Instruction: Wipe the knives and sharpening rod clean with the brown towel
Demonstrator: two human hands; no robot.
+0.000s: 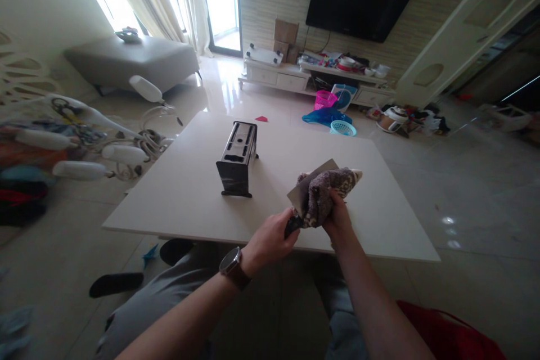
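My left hand (270,239), with a watch on its wrist, is closed round the dark handle of a broad cleaver (304,187). The steel blade points up and away over the near edge of the white table (177,191). My right hand (337,216) presses a brown patterned cloth (333,185) against the blade, wrapping part of it. A black knife block (238,158) stands upright on the table to the left of the hands, its slots empty as far as I can see.
Cluttered white items and cables lie on the left (84,146). A grey sofa (135,59) sits at the back left, a TV stand (312,76) with baskets at the back. A red object (447,332) lies by my right arm. My legs are under the table.
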